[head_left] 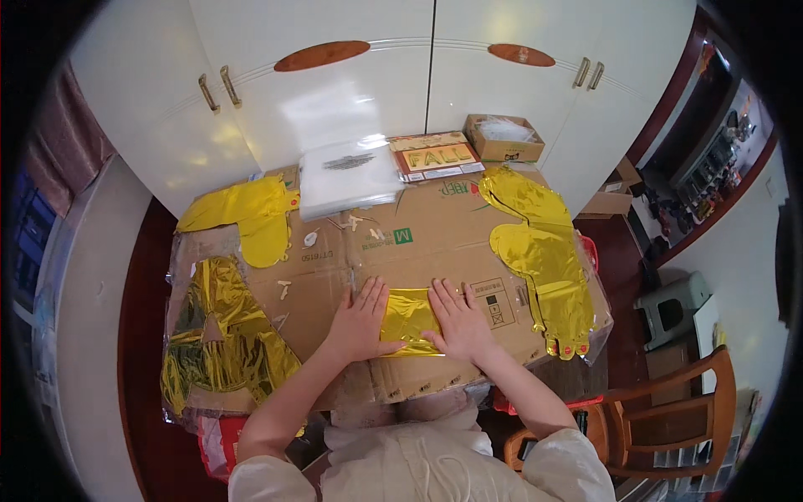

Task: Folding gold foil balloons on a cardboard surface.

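A folded gold foil balloon (411,320) lies flat near the front of a cardboard sheet (401,251). My left hand (360,325) presses on its left end, fingers stretched out and pointing away from me. At the right end my right hand (462,325) lies flat in the same way, thumb turned inward. Neither hand grips anything; both are open. Flat gold foil balloons lie around: one (266,219) at the far left, a crumpled one (222,330) at the near left, and larger foil shapes (552,268) on the right.
Behind the hands are a pile of clear plastic bags (347,180), a brown printed header card (435,156) and a small cardboard box (504,138) holding clear plastic. Small white pieces (376,234) are scattered mid-sheet. White cabinets (351,92) stand behind; a wooden chair (669,418) is at right.
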The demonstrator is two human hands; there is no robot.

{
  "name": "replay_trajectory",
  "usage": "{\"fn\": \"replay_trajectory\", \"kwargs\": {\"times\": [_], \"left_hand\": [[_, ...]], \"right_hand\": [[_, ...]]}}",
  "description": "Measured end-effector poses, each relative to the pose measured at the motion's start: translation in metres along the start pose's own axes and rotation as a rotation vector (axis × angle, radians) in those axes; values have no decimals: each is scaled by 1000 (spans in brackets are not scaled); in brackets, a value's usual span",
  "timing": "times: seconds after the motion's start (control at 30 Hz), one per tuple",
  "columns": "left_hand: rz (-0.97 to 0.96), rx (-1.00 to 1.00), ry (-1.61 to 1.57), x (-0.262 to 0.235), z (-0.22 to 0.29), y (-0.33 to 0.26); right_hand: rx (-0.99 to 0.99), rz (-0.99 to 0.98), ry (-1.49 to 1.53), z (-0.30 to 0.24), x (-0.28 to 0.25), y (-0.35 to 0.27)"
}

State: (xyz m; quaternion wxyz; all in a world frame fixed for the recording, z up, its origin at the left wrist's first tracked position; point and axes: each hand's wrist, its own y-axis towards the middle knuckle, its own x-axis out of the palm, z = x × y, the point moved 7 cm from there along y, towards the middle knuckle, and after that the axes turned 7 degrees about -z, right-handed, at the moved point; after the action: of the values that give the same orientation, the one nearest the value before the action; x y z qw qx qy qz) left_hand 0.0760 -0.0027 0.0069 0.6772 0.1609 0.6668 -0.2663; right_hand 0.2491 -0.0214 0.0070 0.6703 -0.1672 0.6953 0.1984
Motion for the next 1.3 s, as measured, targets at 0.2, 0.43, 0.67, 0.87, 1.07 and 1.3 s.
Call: {"fn": "replay_trajectory", "kwargs": {"times": [0.2, 0.43, 0.67, 0.87, 1.07, 1.3], "left_hand": [[-15, -138, -72, -5, -29, -7], [221, 175, -215, -15, 49, 1], [285, 173, -148, -6, 57, 15], [232, 138, -162, -8, 48, 13], [113, 62, -159, -2, 37, 14], [-20, 48, -72, -2, 19, 4]], "right_hand": [[-8, 37, 37, -1, -6, -1], [-4, 29, 25, -2, 0, 2], [7, 48, 28, -2, 0, 1], [49, 22, 12, 11, 2, -13], [75, -78, -39, 21, -4, -23], [-1, -117, -65, 28, -4, -24]]}}
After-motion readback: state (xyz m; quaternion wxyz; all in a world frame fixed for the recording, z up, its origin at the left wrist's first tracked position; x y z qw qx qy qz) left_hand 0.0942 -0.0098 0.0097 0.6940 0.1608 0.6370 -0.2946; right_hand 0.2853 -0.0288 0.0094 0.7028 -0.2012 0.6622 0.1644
